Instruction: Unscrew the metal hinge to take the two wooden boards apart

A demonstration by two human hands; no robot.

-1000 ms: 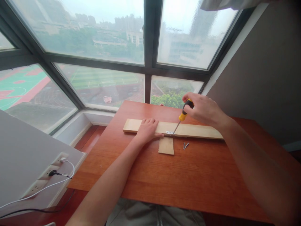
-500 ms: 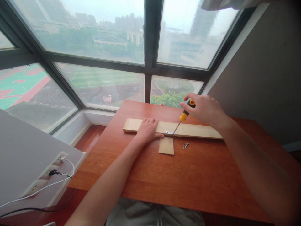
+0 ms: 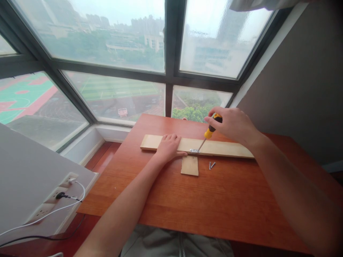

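Note:
A long pale wooden board (image 3: 227, 148) lies across the far part of the red-brown table (image 3: 203, 203). My left hand (image 3: 167, 147) lies flat on the board, fingers stretched out, pressing it down. My right hand (image 3: 233, 125) is closed round the handle of a yellow and black screwdriver (image 3: 210, 131). Its tip rests on a small metal bracket (image 3: 194, 151) at the board's near edge. A small wooden piece (image 3: 189, 166) lies just below the bracket. Two loose screws (image 3: 211, 165) lie on the table to the right of it.
Large windows (image 3: 118, 92) rise behind the table. A grey wall (image 3: 302, 82) stands at the right. At the lower left a white power strip (image 3: 50, 198) has a black and a white cable plugged in.
My right hand has turned slightly on the screwdriver handle, its fingers shifting. The left hand and the board have stayed still.

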